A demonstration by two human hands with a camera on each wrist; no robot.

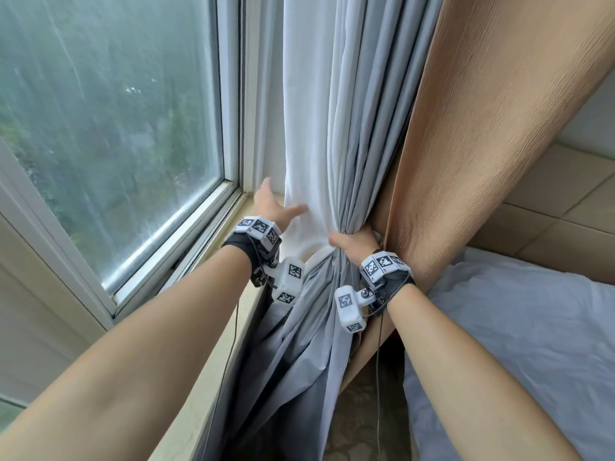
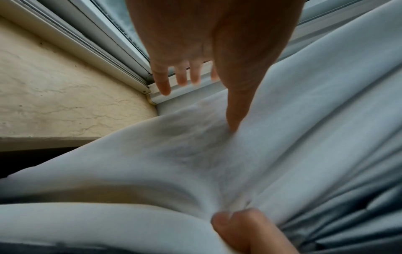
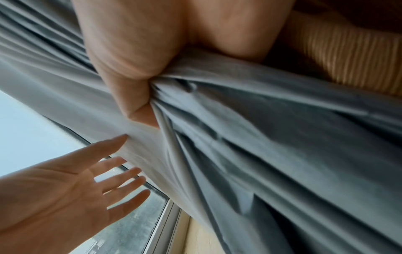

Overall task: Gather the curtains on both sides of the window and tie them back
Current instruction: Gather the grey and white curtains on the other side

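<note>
A white and grey curtain (image 1: 327, 134) hangs at the window's right side, with a tan curtain (image 1: 472, 128) beside it. My right hand (image 1: 354, 242) grips the gathered folds of the white and grey curtain (image 3: 250, 137) at sill height, thumb (image 3: 128, 89) clamped over the bunch. My left hand (image 1: 276, 207) is spread open, fingers straight; its thumb (image 2: 236, 111) touches the white fabric (image 2: 195, 163) while the other fingers (image 2: 163, 84) hover over the window frame. A white strip (image 1: 319, 256), seemingly a tie-back, curves under the bunch. My right hand's knuckles (image 2: 237, 225) show at the bottom of the left wrist view.
The window glass (image 1: 109, 121) and its white frame (image 1: 233, 94) fill the left. A beige stone sill (image 2: 54, 96) runs below. A bed with pale bedding (image 1: 519, 334) lies at the right, against a tiled wall (image 1: 565, 207).
</note>
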